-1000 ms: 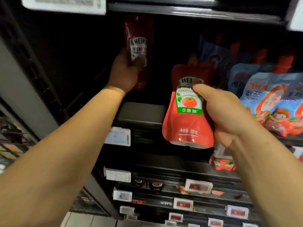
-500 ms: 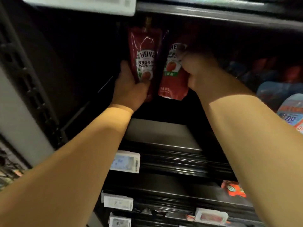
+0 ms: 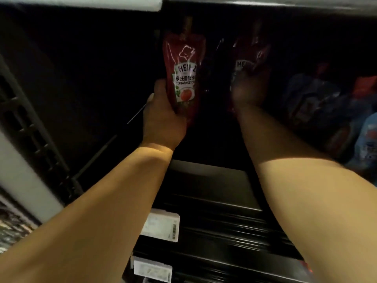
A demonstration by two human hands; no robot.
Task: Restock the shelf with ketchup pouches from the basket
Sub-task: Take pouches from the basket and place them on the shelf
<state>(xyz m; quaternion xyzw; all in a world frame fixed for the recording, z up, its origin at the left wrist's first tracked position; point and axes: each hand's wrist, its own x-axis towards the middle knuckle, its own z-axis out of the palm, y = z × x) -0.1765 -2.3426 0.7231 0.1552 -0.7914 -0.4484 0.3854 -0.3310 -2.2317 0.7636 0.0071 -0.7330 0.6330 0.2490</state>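
Both arms reach deep into a dark shelf bay. My left hand (image 3: 162, 117) grips the lower part of a red ketchup pouch (image 3: 184, 72), held upright with its white label facing me. To its right, my right hand (image 3: 247, 89) holds a second red ketchup pouch (image 3: 252, 56) further back in the shadow; only its top and part of the label show. The black shelf (image 3: 208, 180) lies below both pouches. The basket is out of view.
Blue and red pouches (image 3: 318, 103) crowd the bay's right side. A shelf edge with a white strip (image 3: 102, 3) runs overhead. White price tags (image 3: 161, 224) hang on the lower shelf fronts. A perforated upright (image 3: 30, 123) stands at the left.
My right hand has carried its pouch from the shelf front up and back into the dark bay beside the left pouch. The left hand has kept its pouch steady.
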